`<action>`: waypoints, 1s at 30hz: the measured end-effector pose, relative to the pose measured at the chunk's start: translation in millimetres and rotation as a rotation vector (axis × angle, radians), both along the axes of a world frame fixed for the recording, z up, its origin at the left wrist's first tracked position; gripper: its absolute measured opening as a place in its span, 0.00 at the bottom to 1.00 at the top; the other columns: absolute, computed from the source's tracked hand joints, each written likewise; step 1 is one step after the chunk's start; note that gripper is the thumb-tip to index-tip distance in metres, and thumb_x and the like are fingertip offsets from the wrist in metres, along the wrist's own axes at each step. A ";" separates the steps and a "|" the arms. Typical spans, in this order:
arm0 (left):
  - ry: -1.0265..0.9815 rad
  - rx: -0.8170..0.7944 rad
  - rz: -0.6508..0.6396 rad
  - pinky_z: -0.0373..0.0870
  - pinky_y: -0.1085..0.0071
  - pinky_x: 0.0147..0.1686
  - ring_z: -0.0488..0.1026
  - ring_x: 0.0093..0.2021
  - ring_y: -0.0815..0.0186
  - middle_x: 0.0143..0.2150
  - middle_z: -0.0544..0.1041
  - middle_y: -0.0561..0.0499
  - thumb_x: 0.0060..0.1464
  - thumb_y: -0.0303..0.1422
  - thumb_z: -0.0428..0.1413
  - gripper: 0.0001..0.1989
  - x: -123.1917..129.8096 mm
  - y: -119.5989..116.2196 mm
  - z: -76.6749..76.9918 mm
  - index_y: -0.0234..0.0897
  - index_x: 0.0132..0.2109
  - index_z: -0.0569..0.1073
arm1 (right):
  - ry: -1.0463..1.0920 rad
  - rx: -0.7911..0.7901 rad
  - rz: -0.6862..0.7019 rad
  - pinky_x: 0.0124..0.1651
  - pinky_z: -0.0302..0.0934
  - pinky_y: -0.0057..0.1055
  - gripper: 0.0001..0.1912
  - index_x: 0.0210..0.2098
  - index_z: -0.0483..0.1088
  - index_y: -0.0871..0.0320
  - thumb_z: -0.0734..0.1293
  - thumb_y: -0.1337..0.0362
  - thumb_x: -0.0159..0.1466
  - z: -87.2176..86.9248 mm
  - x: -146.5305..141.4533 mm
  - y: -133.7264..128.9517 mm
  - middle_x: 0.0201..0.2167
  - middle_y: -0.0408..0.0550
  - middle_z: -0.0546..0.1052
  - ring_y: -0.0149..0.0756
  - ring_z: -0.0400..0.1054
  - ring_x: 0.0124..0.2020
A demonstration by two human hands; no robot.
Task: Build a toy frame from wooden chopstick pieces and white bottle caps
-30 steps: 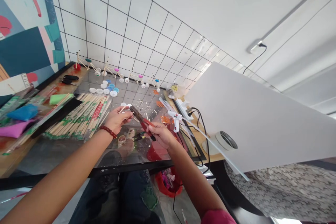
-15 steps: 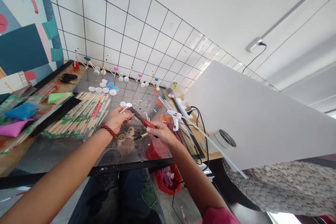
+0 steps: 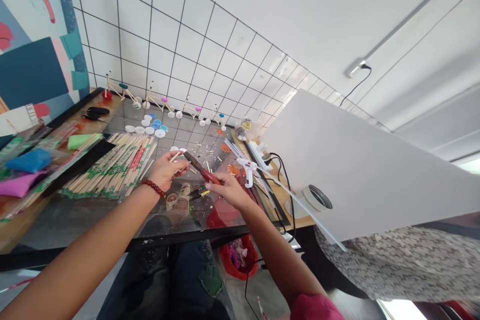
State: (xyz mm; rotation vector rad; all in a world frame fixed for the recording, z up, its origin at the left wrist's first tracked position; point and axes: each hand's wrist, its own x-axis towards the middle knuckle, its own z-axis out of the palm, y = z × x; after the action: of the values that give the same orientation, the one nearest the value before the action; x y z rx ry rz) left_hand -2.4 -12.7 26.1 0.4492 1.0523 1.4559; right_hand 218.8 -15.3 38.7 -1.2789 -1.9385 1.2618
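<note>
My left hand (image 3: pixel 171 170), with a red bead bracelet on the wrist, is closed in a pinch on a short wooden stick (image 3: pixel 175 157). Wrapped in my right hand (image 3: pixel 228 189) is a red-handled tool with a dark, rusty-looking head (image 3: pixel 195 162), like pliers. The tool's tip points up and left, close by the left fingertips. I cannot tell whether it touches the stick. Just beyond the hands lie white bottle caps (image 3: pixel 182 151) and small wooden scraps (image 3: pixel 210 166). Below the hands is a clear roll of tape (image 3: pixel 172 202) beside a black-and-yellow cutter (image 3: pixel 199 194).
Bundles of wrapped chopsticks (image 3: pixel 112 165) lie at left. White and blue caps (image 3: pixel 149 130) sit further back, before several small stick-and-cap models along the grid (image 3: pixel 180 55). A white glue gun (image 3: pixel 247 170), glue sticks and cables lie at right. A red basin (image 3: pixel 240 257) stands below the table.
The camera view has shifted slightly. Both hands keep their holds, and the tool stays near the left fingertips with almost no movement.
</note>
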 end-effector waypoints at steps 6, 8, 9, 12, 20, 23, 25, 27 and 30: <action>-0.096 -0.089 -0.015 0.74 0.76 0.24 0.79 0.24 0.66 0.28 0.80 0.50 0.34 0.15 0.70 0.27 -2.0 0.3 1.4 0.35 0.42 0.73 | 0.127 -0.154 0.064 0.32 0.51 0.28 0.19 0.28 0.70 0.56 0.74 0.48 0.54 0.3 1.8 4.3 0.23 0.38 0.66 0.31 0.58 0.27; -0.101 -0.099 -0.022 0.74 0.77 0.23 0.78 0.23 0.66 0.27 0.80 0.52 0.33 0.14 0.70 0.27 -2.4 0.1 2.4 0.35 0.41 0.73 | 0.132 -0.150 0.070 0.32 0.50 0.28 0.17 0.28 0.70 0.56 0.74 0.50 0.54 3.1 2.2 4.4 0.24 0.38 0.66 0.30 0.57 0.26; -0.100 -0.105 -0.024 0.74 0.77 0.23 0.78 0.23 0.67 0.27 0.80 0.52 0.33 0.14 0.70 0.27 -2.5 0.1 2.7 0.35 0.41 0.73 | 0.124 -0.141 0.074 0.32 0.49 0.28 0.17 0.28 0.70 0.56 0.74 0.51 0.53 4.8 2.2 4.1 0.24 0.38 0.66 0.30 0.57 0.26; -0.079 -0.117 -0.024 0.75 0.76 0.24 0.78 0.23 0.67 0.27 0.80 0.52 0.34 0.14 0.69 0.27 -2.0 0.3 2.8 0.35 0.43 0.72 | 0.076 -0.095 0.103 0.32 0.49 0.28 0.14 0.28 0.70 0.57 0.73 0.54 0.53 9.8 1.4 2.4 0.24 0.38 0.66 0.30 0.57 0.27; -0.055 -0.050 -0.052 0.74 0.75 0.25 0.78 0.25 0.66 0.27 0.80 0.52 0.32 0.17 0.71 0.28 -1.7 -1.9 3.1 0.35 0.43 0.74 | 0.022 -0.079 0.095 0.35 0.54 0.28 0.10 0.30 0.73 0.57 0.72 0.59 0.51 18.2 1.0 -4.8 0.27 0.40 0.71 0.32 0.61 0.30; -0.037 0.015 -0.051 0.74 0.73 0.26 0.78 0.25 0.65 0.27 0.80 0.52 0.30 0.19 0.73 0.30 -2.2 -3.1 2.5 0.35 0.44 0.74 | 0.091 -0.155 0.064 0.35 0.55 0.28 0.10 0.30 0.74 0.57 0.73 0.60 0.50 18.9 3.1 -5.4 0.30 0.42 0.75 0.33 0.64 0.31; 0.004 0.058 -0.050 0.73 0.72 0.26 0.77 0.24 0.66 0.26 0.79 0.54 0.29 0.20 0.74 0.30 -1.9 -3.3 1.1 0.35 0.43 0.74 | 0.144 -0.205 0.055 0.33 0.54 0.28 0.10 0.28 0.73 0.57 0.74 0.60 0.48 17.7 5.0 -4.4 0.29 0.43 0.75 0.33 0.64 0.30; 0.057 0.085 -0.045 0.72 0.73 0.25 0.76 0.23 0.66 0.24 0.77 0.56 0.28 0.22 0.74 0.31 -1.2 -3.3 -0.1 0.35 0.44 0.74 | 0.181 -0.228 0.076 0.33 0.54 0.28 0.09 0.27 0.74 0.57 0.74 0.61 0.48 15.6 7.5 -2.2 0.27 0.42 0.73 0.32 0.63 0.28; 0.082 0.055 -0.040 0.71 0.74 0.23 0.76 0.23 0.66 0.23 0.77 0.56 0.28 0.21 0.73 0.31 0.0 -3.4 0.1 0.34 0.44 0.74 | 0.187 -0.202 0.130 0.33 0.54 0.29 0.08 0.29 0.76 0.58 0.73 0.62 0.49 11.2 11.7 2.2 0.26 0.42 0.72 0.33 0.62 0.29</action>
State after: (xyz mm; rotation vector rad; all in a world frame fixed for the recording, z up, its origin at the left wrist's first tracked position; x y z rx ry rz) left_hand -2.4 -16.2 26.2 0.5706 1.0643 1.4439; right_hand 230.5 -13.1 49.8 -1.0965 -1.8226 1.6165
